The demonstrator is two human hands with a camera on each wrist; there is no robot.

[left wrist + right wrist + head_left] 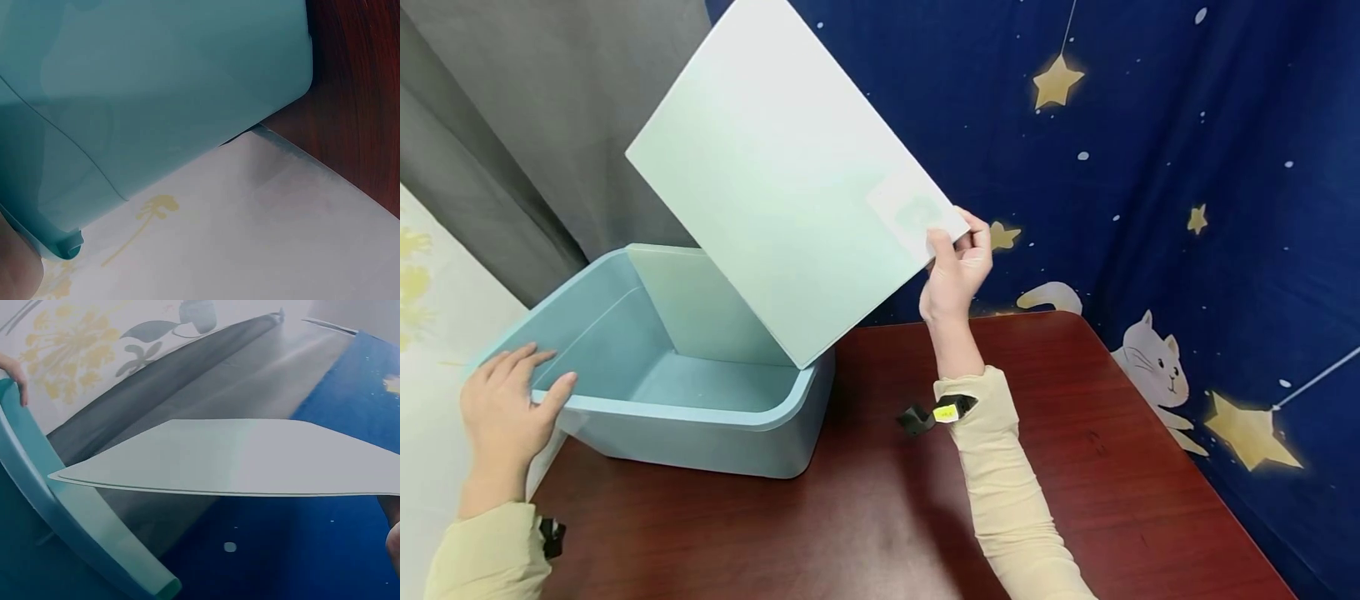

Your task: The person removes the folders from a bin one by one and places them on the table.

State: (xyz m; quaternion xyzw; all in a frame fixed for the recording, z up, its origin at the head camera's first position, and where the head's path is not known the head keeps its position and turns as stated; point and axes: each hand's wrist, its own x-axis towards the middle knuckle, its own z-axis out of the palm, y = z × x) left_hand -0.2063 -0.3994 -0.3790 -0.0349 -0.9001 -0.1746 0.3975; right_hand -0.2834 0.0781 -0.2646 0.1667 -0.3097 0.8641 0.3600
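We have the right hand's fingers (pixel 980 233) pinching one corner of a flat pale green folder (pixel 775 183), thumb on the front face, the rest behind. Right hand (pixel 953 275) holds it up, tilted, broad face toward the head camera; a whitish patch (pixel 904 215) sits near the gripped corner. Right wrist view shows the folder nearly edge-on, with a thin double edge.

The folder's lowest corner is at the right end of the blue bin (pixel 677 418), right by the rim; we can't tell if they touch. Left hand (pixel 508 408) is on the bin's near left corner, fingers hooked over the rim. Left wrist view mostly catches the bin's outside.

Inside the bin we see a second pale green panel (pixel 700 312) standing toward the far side, partly hidden behind the folder. Bin sits on a dark red-brown table (pixel 1075 417).

Further out: cream sleeves (pixel 1015 492), a black strap (pixel 917 419) at the right wrist, gray curtain (pixel 587 100), navy star-and-cat curtain (pixel 1150 208), white flower-print cloth (pixel 262 237) at left.
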